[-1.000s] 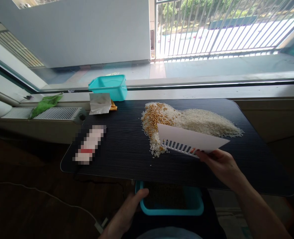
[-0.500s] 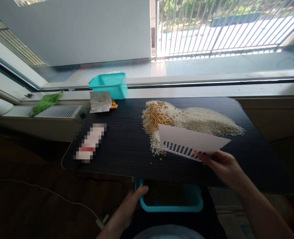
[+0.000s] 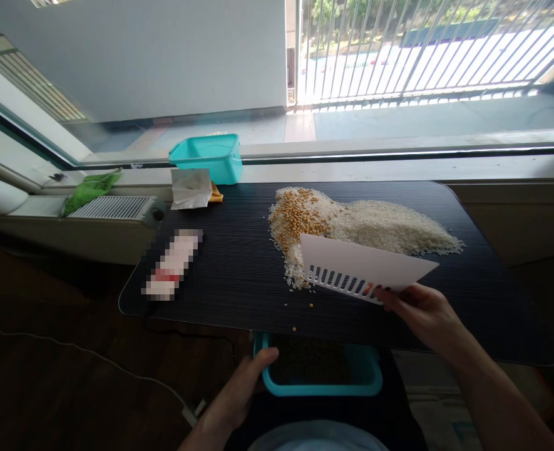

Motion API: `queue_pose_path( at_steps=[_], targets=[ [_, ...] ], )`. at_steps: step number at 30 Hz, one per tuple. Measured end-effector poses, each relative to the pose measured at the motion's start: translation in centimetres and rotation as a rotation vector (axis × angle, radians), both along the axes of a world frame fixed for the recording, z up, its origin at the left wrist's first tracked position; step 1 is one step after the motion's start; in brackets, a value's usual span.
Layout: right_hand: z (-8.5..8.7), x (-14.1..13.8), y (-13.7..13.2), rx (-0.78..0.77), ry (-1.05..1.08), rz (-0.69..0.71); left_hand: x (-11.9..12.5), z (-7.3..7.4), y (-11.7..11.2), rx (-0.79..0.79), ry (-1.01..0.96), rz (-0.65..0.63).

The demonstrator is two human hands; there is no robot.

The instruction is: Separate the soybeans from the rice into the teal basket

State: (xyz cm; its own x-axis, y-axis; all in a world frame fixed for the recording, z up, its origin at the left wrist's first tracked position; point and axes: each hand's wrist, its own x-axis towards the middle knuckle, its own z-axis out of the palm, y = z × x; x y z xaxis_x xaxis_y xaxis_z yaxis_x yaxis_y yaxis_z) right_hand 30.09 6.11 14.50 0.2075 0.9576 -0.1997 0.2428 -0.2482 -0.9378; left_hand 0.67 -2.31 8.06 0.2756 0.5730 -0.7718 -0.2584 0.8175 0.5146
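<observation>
My right hand grips a white slotted plastic scoop, its row of slots along the lower edge. The scoop's far left corner touches or hovers at the pile; I cannot tell which. Yellow beans, perhaps soybeans, lie on the left part of a long heap of white rice on the dark table. Two loose beans rest near the front edge. Below that edge, my left hand holds the left rim of a turquoise bin, its thumb over the rim. Dark contents inside it are hard to make out.
On the black table lies a blurred pale object at left. A second turquoise bin stands at the back, beside a whitish paper piece. A green cloth drapes over the radiator. A white cable crosses the floor.
Stray beans have rolled toward the table's front edge; two now lie apart there. Both hands, the scoop and the lower bin keep nearly the same place, while the view shifts slightly.
</observation>
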Motion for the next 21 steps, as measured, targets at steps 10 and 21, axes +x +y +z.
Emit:
queue_pose_path(
  at_steps=[10,21],
  targets=[
    [0.6,0.2,-0.1,-0.002,0.008,0.029,-0.3,-0.2,0.1,-0.030,0.018,0.035],
    [0.5,-0.6,1.4,-0.043,0.042,0.056,-0.4,0.4,-0.1,0.020,-0.016,0.031]
  ],
)
